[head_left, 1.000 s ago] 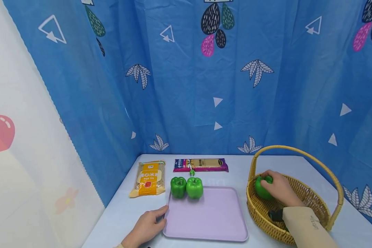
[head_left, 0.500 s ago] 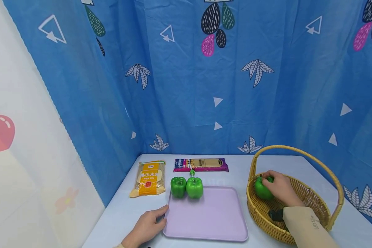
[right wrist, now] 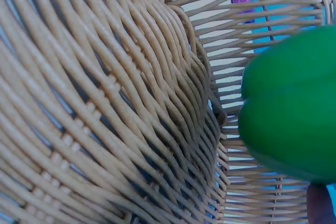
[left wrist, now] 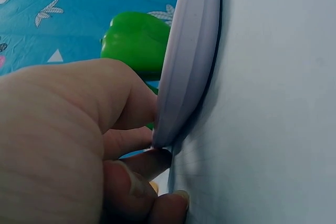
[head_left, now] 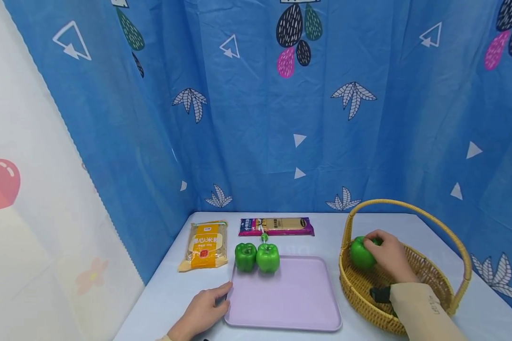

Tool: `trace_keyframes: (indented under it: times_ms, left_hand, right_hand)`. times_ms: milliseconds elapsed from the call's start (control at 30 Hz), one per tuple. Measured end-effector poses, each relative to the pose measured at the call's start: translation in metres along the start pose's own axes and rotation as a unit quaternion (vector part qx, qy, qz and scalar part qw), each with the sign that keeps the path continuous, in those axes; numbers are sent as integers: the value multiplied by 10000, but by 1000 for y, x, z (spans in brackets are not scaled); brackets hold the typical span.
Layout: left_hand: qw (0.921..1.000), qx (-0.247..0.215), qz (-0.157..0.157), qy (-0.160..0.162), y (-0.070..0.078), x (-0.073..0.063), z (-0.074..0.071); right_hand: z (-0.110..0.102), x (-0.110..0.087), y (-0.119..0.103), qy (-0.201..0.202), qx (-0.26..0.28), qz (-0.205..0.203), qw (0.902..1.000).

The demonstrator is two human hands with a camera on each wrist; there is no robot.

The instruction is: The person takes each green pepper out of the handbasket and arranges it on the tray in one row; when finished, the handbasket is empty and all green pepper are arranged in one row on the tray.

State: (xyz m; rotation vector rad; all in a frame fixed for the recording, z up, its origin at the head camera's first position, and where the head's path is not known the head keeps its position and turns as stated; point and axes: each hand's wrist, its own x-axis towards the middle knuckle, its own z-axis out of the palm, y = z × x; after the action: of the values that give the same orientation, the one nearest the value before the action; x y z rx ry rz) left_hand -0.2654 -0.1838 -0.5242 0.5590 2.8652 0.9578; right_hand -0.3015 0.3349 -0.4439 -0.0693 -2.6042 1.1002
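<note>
Here, green pepper [head_left: 361, 255] inside basket [head_left: 361, 303]

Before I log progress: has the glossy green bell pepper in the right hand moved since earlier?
Yes, slightly upward: in the head view, the held pepper sits higher against the rim of the tan woven wicker basket.
</note>
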Motion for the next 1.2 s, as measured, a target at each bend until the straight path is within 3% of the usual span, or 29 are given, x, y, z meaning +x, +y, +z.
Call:
trace_keyframes:
  times_ms: [267, 667, 1033, 1200]
  left_hand:
    - [9999, -90, -79, -23, 0, 1, 1]
    - [10000, 30, -56, -58, -1, -3, -1]
    - [10000, 38, 46, -10, -2, -4, -2]
    - [10000, 43, 55, -20, -2, -2, 1]
  right_hand:
    - [-16, -3, -14, 224, -75, -342, 9991]
    - [-18, -26, -54, 204, 380, -337, 9985]
    - [35, -35, -116, -270, 1070, -712, 9913]
    - [66, -30, -127, -444, 1273, -747, 9881]
